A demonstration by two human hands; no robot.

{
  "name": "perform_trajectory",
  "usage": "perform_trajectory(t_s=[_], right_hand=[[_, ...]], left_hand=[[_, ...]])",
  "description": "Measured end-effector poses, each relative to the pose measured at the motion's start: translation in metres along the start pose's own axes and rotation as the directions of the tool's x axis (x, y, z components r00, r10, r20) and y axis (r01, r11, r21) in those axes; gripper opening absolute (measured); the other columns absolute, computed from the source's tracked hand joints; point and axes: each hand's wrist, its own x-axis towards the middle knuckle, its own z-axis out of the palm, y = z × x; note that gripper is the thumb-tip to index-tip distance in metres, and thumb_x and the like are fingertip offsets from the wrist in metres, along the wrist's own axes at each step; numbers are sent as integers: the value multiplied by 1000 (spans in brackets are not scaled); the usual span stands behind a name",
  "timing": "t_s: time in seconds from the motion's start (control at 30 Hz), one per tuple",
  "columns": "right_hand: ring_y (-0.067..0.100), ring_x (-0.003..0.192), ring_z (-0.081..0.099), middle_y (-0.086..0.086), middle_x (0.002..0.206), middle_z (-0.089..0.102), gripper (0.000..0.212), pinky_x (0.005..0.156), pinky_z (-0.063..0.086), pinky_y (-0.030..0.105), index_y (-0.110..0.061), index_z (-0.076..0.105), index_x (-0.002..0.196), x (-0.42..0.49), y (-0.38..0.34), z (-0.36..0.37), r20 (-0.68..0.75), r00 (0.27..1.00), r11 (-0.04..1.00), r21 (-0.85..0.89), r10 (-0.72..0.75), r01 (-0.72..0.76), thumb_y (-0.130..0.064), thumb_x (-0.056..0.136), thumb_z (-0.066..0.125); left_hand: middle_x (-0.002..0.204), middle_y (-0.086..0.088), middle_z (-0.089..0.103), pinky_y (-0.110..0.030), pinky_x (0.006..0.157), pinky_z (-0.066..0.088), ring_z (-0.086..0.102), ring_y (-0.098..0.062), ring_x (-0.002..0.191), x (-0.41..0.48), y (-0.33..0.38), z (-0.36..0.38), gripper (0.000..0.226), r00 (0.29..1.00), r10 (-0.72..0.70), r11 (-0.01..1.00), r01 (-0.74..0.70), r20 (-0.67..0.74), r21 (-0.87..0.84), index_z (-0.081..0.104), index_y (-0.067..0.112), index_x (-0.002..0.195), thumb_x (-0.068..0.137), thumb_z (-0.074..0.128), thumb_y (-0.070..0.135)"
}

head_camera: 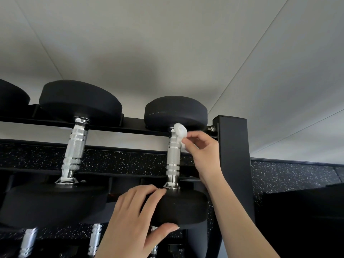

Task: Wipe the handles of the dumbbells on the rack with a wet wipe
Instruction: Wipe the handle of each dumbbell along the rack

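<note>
I see the right hand pinching the white wet wipe in curled fingers. It holds the wipe against the far end of the shiny handle of the right dumbbell. The left hand grips the near black end of that dumbbell, fingers on top, thumb below. The dumbbell lies on the black rack, near the rack's post. Another dumbbell sits to its left.

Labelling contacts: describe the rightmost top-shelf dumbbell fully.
The dumbbell has two round black heads and a chrome handle, knurled with smooth bands. It lies across the rack rails beside the upright post. The left hand grips its near head; the right hand holds a bunched wet wipe on the handle's far end.
</note>
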Motion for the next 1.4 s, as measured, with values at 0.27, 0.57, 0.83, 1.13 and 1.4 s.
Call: perform_trajectory(t_s=[0.27, 0.57, 0.83, 1.13, 1.4], right_hand=[[12, 76, 66, 1, 84, 70, 11, 72, 55, 25, -7, 64, 87, 4, 4, 7, -17, 998, 983, 178, 54, -50, 3, 86, 60], [19, 84, 66, 6, 85, 70, 10, 75, 54, 29, -7, 57, 86, 7, 16, 7, 105, 988, 937, 321, 112, -140, 2, 88, 57], [24, 92, 65, 10, 94, 69, 18, 85, 54, 39, 1, 54, 103, 10, 22, 4, 250, 961, 894, 395, 117, -211, -1, 86, 58], [27, 97, 66, 12, 99, 70, 31, 84, 54, 39, 0, 54, 113, 2, 27, -3, 384, 911, 893, 343, 150, -291, -7, 84, 60], [31, 101, 65, 17, 106, 68, 37, 87, 53, 41, 1, 53, 118, -17, 31, -15, 517, 836, 903, 246, 186, -352, -5, 82, 61]], left_hand=[[113, 8, 48, -29, 85, 35, 48, -13, 101, 2, -2, 3, 54, 1000, 19, 1000, -19, -14, 15, 51, 22, 119, 87, 40, 66], [111, 9, 48, -30, 83, 35, 49, -13, 99, 2, -3, 5, 56, 999, 17, 1000, -16, -29, 26, 51, 23, 117, 78, 49, 63], [111, 9, 48, -31, 82, 35, 49, -13, 99, 3, -2, 6, 55, 999, 12, 999, -10, -41, 37, 52, 24, 116, 77, 49, 62], [112, 8, 49, -32, 83, 36, 49, -15, 100, 3, -2, 5, 56, 999, 16, 999, -14, -33, 48, 52, 23, 117, 79, 48, 63], [113, 7, 49, -33, 85, 36, 50, -15, 102, 1, -3, 4, 56, 1000, 8, 999, -8, -1, 34, 51, 21, 119, 93, 32, 67]])
